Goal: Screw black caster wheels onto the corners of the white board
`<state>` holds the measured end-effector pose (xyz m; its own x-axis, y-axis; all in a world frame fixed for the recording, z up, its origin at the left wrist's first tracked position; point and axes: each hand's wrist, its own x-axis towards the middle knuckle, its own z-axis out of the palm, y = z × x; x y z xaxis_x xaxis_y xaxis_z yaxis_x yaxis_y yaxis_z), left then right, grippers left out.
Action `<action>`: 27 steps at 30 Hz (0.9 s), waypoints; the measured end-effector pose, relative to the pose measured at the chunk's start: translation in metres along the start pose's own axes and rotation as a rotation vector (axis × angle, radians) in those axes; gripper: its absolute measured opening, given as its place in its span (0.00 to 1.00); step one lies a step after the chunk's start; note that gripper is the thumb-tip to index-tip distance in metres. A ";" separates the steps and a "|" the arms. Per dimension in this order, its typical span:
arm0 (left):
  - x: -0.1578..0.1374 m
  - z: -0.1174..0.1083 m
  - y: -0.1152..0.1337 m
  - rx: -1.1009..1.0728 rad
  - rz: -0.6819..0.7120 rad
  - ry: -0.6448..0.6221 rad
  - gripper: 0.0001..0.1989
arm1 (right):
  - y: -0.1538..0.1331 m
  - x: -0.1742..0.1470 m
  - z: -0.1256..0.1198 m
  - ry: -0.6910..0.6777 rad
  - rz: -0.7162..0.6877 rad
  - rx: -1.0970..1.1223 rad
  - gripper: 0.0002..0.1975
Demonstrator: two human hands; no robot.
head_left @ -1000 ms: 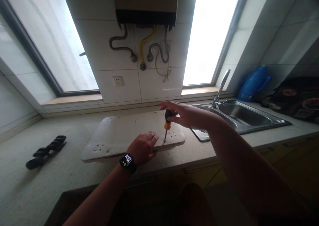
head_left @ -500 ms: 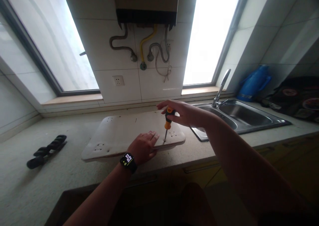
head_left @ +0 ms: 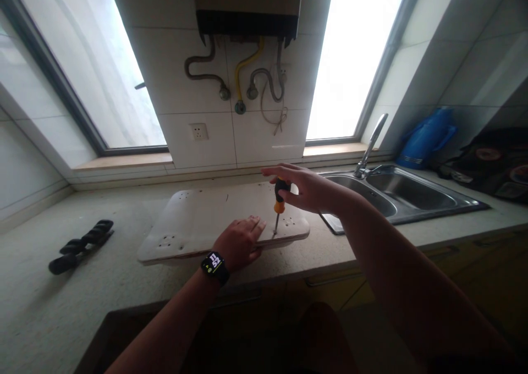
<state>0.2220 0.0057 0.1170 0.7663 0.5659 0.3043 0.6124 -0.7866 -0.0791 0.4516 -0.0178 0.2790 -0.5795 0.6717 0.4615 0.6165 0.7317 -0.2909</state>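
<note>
A white board (head_left: 206, 214) with rounded corners and groups of small holes lies on the countertop. My right hand (head_left: 299, 187) grips the handle of a black and orange screwdriver (head_left: 279, 206) from above. The screwdriver stands nearly upright, its tip at a screw or hole near the board's front right edge. My left hand (head_left: 243, 242), with a watch on the wrist, presses on the front edge of the board, fingers flat on top and thumb at the side, left of the screwdriver tip.
Several black cylindrical pieces (head_left: 80, 246) lie on the counter (head_left: 124, 225) at left. A steel double sink (head_left: 416, 190) with a tap (head_left: 371, 146) is at right, with a blue jug (head_left: 427, 137) and a dark bag (head_left: 495, 162) behind. A water heater (head_left: 247, 11) hangs above.
The right hand has turned slightly on the screwdriver handle, which shows more black now. The view has shifted a little; the left hand and board stay in place.
</note>
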 end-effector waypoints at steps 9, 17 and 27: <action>-0.001 0.001 0.000 -0.002 -0.007 0.002 0.33 | 0.001 0.008 0.003 0.088 0.148 -0.294 0.21; -0.001 0.001 0.000 0.006 -0.008 0.010 0.33 | -0.001 0.004 -0.004 -0.114 0.079 0.044 0.31; 0.000 0.000 0.000 0.000 -0.007 -0.005 0.33 | 0.000 0.010 -0.001 -0.028 0.333 -0.363 0.30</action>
<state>0.2223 0.0055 0.1170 0.7627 0.5728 0.3003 0.6179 -0.7825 -0.0769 0.4460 -0.0109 0.2844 -0.3299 0.8688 0.3692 0.9139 0.3919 -0.1057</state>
